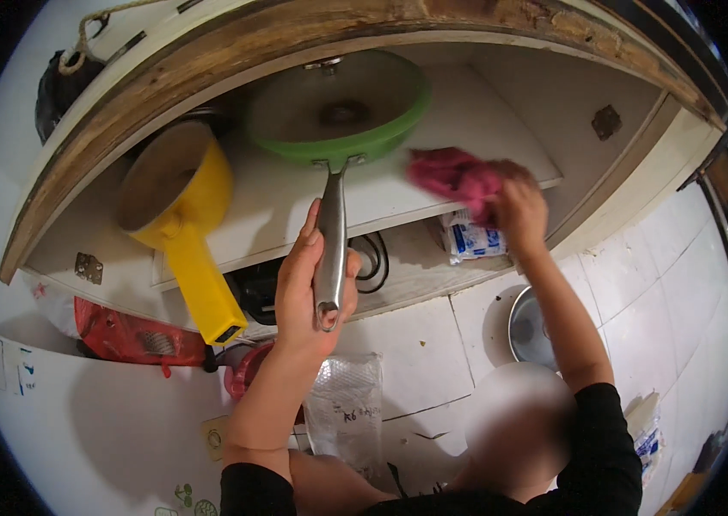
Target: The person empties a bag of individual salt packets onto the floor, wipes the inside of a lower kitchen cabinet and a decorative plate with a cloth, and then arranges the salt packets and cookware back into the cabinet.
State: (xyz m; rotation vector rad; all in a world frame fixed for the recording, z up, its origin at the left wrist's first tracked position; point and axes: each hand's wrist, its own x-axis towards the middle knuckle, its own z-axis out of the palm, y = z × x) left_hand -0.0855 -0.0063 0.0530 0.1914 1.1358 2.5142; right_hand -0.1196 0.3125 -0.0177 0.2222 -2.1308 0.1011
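My left hand grips the steel handle of a green pan, which is tilted over a cabinet shelf. The inside of the pan is greyish brown with a dark patch in the middle, and a small metal fitting shows at its far rim. My right hand holds a crumpled dark pink cloth, blurred, above the shelf's front edge and apart from the pan. Left of the pan stands a yellow saucepan with a thick yellow handle that juts out past the shelf.
A wooden countertop edge arches over the cabinet. In the lower compartment lie a plastic packet and a black cable. A metal bowl and a bubble-wrap bag are on the tiled floor; a red bag hangs at left.
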